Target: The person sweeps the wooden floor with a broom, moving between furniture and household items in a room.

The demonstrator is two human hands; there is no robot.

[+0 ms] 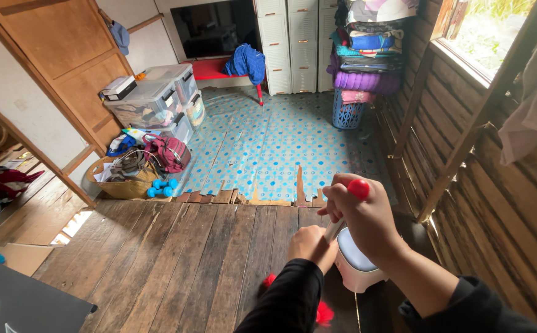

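Note:
My right hand point(362, 217) is closed around the top of a mop handle, whose red knob point(359, 188) sticks out above my fingers. My left hand point(310, 245) grips the same handle lower down. The shaft between my hands is mostly hidden. Below them stands a white mop bucket point(356, 266) with a grey top, on the dark wooden floor. Red mop strands point(324, 312) show beside my left sleeve near the bottom edge.
Blue patterned floor covering point(274, 142) lies ahead. At the left are stacked clear storage boxes point(151, 102), a woven basket point(118, 185), a maroon bag point(168, 153) and blue dumbbells point(162, 186). Folded blankets sit on a blue laundry basket point(347, 114). A wooden wall and window are at the right.

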